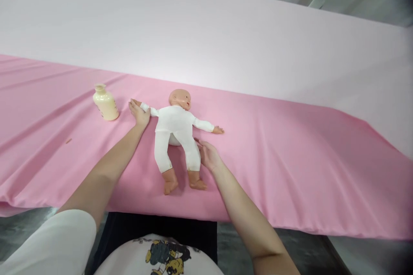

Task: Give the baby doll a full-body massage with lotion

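Doll [176, 131] supine on pink-draped bench [290, 159], bottle [105, 102] just left of it. Left hand [139, 113] flat, released, on doll's wrist; right hand [208, 154] released beside doll's leg. Judged light, rigid limbs, soft suit; hold by torso.

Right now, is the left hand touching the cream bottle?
Apart. The head view shows pink cloth between the left hand and the cream bottle.
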Motion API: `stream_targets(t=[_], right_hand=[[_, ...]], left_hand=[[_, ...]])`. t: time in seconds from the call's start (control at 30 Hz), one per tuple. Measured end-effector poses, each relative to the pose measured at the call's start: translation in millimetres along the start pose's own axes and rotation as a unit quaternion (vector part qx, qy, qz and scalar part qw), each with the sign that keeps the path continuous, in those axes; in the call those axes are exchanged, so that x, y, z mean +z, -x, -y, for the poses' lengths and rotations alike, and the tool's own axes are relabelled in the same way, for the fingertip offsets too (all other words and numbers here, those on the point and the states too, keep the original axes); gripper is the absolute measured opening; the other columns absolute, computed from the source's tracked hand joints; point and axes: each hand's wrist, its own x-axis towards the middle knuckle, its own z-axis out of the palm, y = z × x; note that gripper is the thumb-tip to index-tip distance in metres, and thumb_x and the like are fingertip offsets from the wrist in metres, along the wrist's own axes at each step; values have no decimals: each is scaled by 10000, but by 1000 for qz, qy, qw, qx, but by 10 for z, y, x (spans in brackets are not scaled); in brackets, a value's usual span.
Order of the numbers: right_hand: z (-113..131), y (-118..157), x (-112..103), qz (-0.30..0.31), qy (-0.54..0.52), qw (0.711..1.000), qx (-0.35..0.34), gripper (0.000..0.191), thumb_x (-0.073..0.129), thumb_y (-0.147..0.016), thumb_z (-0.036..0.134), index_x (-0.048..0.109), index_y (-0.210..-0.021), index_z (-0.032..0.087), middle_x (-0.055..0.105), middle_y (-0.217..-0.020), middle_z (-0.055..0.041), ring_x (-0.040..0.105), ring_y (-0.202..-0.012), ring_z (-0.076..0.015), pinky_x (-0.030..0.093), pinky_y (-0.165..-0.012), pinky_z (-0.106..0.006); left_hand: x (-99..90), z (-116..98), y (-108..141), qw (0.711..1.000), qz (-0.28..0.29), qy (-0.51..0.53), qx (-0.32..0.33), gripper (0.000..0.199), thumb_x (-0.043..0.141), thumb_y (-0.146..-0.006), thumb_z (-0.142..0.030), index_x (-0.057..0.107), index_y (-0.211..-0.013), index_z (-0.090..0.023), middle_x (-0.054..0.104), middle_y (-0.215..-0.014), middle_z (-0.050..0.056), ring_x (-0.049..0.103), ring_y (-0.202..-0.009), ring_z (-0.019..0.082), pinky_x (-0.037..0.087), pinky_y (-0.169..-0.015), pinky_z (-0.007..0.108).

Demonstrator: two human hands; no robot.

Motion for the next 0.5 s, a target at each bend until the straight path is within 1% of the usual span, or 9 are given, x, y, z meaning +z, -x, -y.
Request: stream_targets(t=[0.07,0.13,0.2,0.23,0.3,0.37,0.43,0.5], right_hand=[[40,-29,-24,-45,-37,998,3,201,571,-855,259,641,-1036,208,762,-997,-82,740,-925,-221,634,-834,-371],[71,-54,-51,-88,-84,993,-4,245,556,-843,244,622,-1072,188,753,-1038,-110,743,-973,-221,628,-883,-365],[80,-81,-81,-110,-117,987,-22,275,532,-836,246,611,-1089,171,744,-1056,-132,740,-1015,-226,612,-945,-374],[77,-94,-95,-114,-128,985,-29,286,521,-836,252,607,-1095,167,740,-1064,-138,738,-1029,-228,603,-972,-379],[61,-114,-118,-118,-144,982,-40,309,505,-836,265,597,-1114,164,732,-1092,-141,733,-1051,-229,585,-1012,-390],[44,-122,-130,-122,-151,980,-47,333,499,-835,269,584,-1139,162,723,-1119,-143,728,-1067,-231,570,-1040,-405],[33,-117,-133,-122,-150,980,-52,359,501,-835,271,573,-1168,160,717,-1139,-150,722,-1086,-236,556,-1060,-424],[29,-104,-132,-119,-146,980,-59,374,501,-837,277,571,-1183,152,712,-1153,-161,718,-1099,-239,546,-1074,-429]], left_hand=[[-9,18,13,999,35,-32,18,882,653,-800,-260,217,-1535,-40,155,-1626,278,103,-1547,385,107,-1257,552],[-9,42,21,995,67,-61,39,688,597,-828,-264,386,-1455,-76,268,-1585,256,200,-1519,387,158,-1243,573],[-19,66,43,990,90,-90,60,573,556,-841,-255,480,-1380,-78,331,-1541,252,266,-1491,383,197,-1233,571],[-34,75,67,987,100,-104,72,563,548,-839,-249,492,-1371,-73,334,-1535,253,285,-1482,382,215,-1228,565],[-90,80,156,976,139,-135,99,630,562,-822,-246,454,-1414,-60,287,-1561,260,286,-1481,397,245,-1212,562],[-178,64,299,959,192,-169,125,752,594,-815,-269,355,-1494,-52,192,-1607,277,225,-1505,432,255,-1196,576],[-285,26,473,937,239,-207,147,838,610,-835,-319,260,-1548,-51,122,-1633,293,147,-1525,458,236,-1189,597],[-395,-22,641,917,275,-232,174,854,599,-863,-368,223,-1570,-72,115,-1644,285,139,-1529,455,204,-1194,606]])
